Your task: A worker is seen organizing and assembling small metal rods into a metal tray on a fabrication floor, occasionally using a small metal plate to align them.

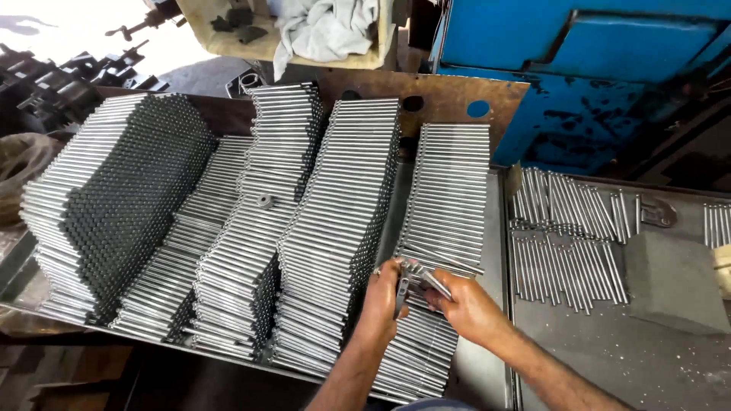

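Both hands are closed in a tight grip over the same small bundle; left hand (383, 298) curled round a dark flat gauge-like piece (401, 293), right hand (466, 307) pinching a few rods (432, 281) against it, fingers wrapped, nothing slack; exactly how many rods sit in that pinch I cannot tell.

All of this happens over the near right end of the tray (472, 365), just above the rightmost stack (445, 228); four more stacks of bright steel rods fan away to the left, the far-left one (114, 205) showing its dark rod ends; a lone small fitting (265, 201) rests on top of the middle stack.

Off to the right, on the grey counter (609, 358), loose rods (567, 240) lie in two rough rows toward the far edge, with a grey foam block (674, 281) beside them; a rag (324, 30) sits up at the back, blue machine (601, 68) behind.

Judging from the hold, doing this well looks like keeping the rods square to the dark piece, ends level, thumbs pressing evenly; elbows clear of the stack below, since those leaning piles would likely slide at a nudge; one rod at a time, a steady wrist.
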